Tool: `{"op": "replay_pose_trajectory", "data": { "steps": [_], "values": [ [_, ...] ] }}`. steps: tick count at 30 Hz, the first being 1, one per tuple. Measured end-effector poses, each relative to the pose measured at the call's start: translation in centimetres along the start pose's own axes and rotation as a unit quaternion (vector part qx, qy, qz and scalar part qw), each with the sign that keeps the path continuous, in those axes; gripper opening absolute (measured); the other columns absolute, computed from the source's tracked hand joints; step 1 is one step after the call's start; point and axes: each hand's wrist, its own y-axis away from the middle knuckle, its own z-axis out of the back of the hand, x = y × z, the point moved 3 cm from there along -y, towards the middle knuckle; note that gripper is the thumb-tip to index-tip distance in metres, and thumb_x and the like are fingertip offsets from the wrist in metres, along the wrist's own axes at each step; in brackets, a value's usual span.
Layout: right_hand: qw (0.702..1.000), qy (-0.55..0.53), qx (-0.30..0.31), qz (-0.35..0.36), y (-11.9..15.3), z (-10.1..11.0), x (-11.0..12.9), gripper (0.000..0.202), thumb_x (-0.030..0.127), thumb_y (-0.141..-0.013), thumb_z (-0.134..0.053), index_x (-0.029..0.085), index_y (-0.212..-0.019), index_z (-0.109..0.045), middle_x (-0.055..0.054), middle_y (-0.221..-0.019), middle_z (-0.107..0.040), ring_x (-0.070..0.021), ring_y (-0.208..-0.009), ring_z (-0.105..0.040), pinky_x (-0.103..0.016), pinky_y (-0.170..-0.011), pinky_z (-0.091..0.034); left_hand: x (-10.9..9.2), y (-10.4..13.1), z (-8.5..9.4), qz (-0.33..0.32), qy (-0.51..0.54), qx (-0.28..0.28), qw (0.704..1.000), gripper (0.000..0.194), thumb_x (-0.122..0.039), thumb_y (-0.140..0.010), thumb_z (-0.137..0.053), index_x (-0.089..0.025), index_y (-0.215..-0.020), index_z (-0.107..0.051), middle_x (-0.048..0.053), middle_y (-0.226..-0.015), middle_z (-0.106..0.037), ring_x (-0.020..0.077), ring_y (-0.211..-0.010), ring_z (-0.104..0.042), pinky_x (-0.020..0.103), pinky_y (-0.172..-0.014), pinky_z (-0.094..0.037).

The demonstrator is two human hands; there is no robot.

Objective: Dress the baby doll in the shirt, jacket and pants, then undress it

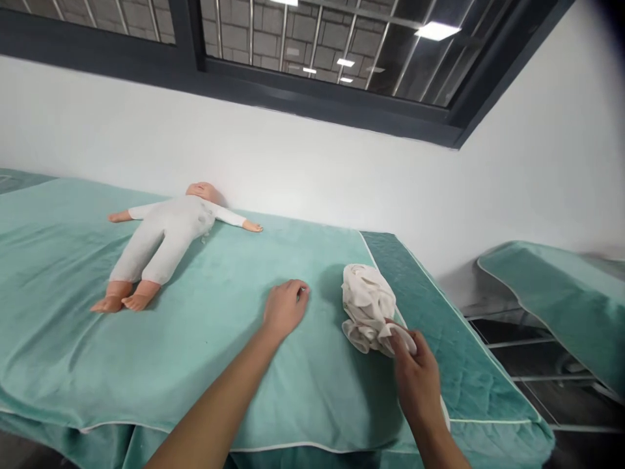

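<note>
My right hand (417, 374) pinches one edge of a crumpled off-white cloth (366, 303). The cloth is bunched up, and most of it rests on the green sheet (312, 384) beside its right border. To the left of the cloth, my left hand (286, 307) lies on the sheet with its fingers curled in and nothing visible in them. A baby doll (168, 228) with a white cloth body lies on its back farther left, arms spread and feet toward me. Its head is close to the wall.
Beneath the sheet is a darker green quilted mattress (469, 365), showing at the right. A white wall (303, 163) and a dark-framed barred window (317, 91) stand behind. Across a gap at right, a second green-covered bed (561, 280) has metal slats (541, 378) near it.
</note>
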Motion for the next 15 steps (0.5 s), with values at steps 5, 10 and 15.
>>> {"op": "replay_pose_trajectory", "data": {
  "steps": [5, 10, 15],
  "values": [
    [0.938, -0.326, 0.080, -0.092, -0.5, -6.5, 3.9, 0.021, 0.033, -0.074, -0.075, 0.020, -0.075, -0.059, 0.005, -0.074, -0.060, -0.0108, -0.069, -0.055, -0.021, -0.065, -0.048, 0.0, -0.2, 0.3, 0.034, 0.165, 0.015, 0.986, 0.029, -0.045, -0.089, -0.057, -0.025, -0.102, -0.072, 0.004, -0.082, -0.072, 0.0201, -0.074, -0.060, 0.034, -0.082, -0.041],
    [0.873, -0.440, 0.198, -0.070, -2.1, -12.6, 9.1, 0.013, 0.029, -0.078, -0.071, 0.021, -0.086, -0.066, 0.000, -0.092, -0.070, -0.0140, -0.084, -0.065, -0.024, -0.075, -0.054, 1.3, -0.5, 1.5, 0.116, 0.415, -0.093, 0.897, 0.034, -0.045, -0.090, -0.056, -0.023, -0.113, -0.068, 0.005, -0.106, -0.071, 0.0206, -0.102, -0.062, 0.031, -0.091, -0.045],
    [0.840, -0.479, 0.246, -0.069, -6.2, -15.0, 11.2, 0.026, 0.045, -0.081, -0.064, 0.021, -0.091, -0.068, -0.003, -0.093, -0.072, -0.0203, -0.091, -0.068, -0.033, -0.077, -0.057, 2.6, -0.8, 2.3, 0.184, 0.611, -0.176, 0.750, 0.060, -0.063, -0.086, -0.056, -0.022, -0.130, -0.056, 0.009, -0.120, -0.066, 0.0201, -0.106, -0.064, 0.031, -0.086, -0.051]
  ]
}}
